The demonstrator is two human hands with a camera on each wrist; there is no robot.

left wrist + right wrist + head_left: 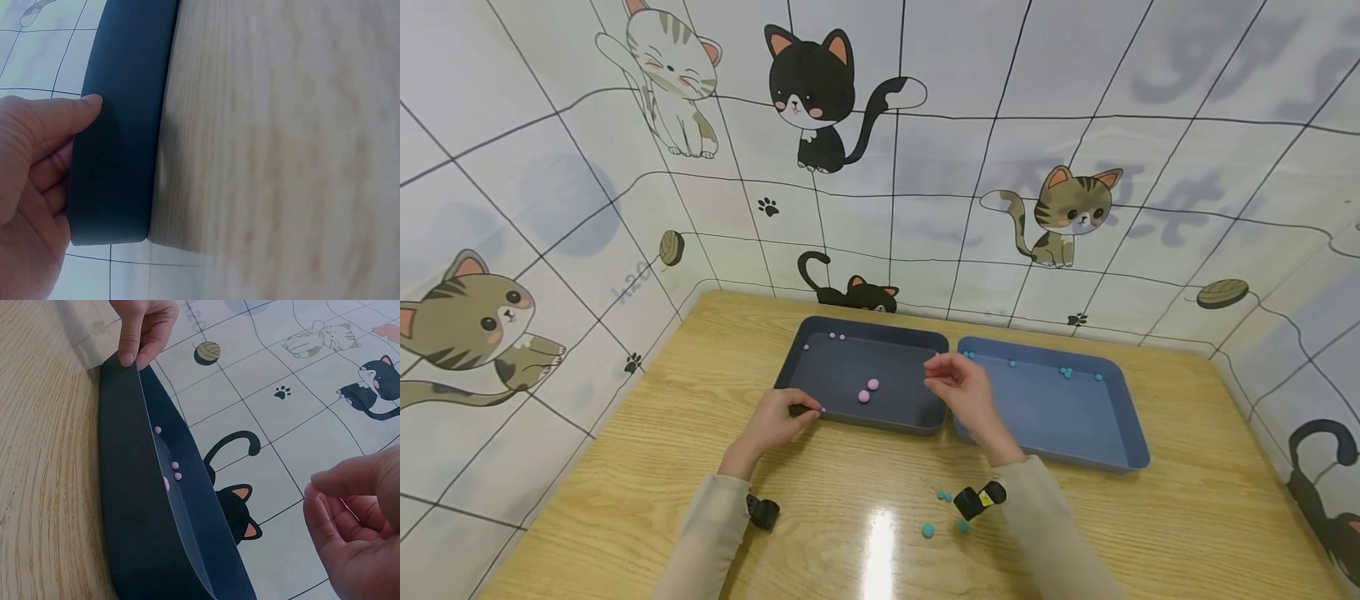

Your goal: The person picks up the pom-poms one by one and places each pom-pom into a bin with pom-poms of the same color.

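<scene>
A dark grey tray point(891, 337) lies on the table with two larger pink balls point(864, 397) and several tiny pink ones point(175, 466) inside. My left hand point(781, 419) grips its near left rim, thumb point(92, 105) on the outer wall and the other fingers behind the rim. Over the tray's right end, my right hand point(964, 392) is raised, thumb and forefinger pinching a small pink ball point(309, 490), mostly hidden by the fingertips. To the right sits a blue tray point(1045, 412) holding several small turquoise balls point(1067, 373) along its far side.
Several turquoise balls point(928, 529) lie on the wooden table point(835, 517) in front of the trays, near my right wrist. A cloth with printed cats point(812, 92) hangs behind and beside the table. The two trays stand side by side, close together.
</scene>
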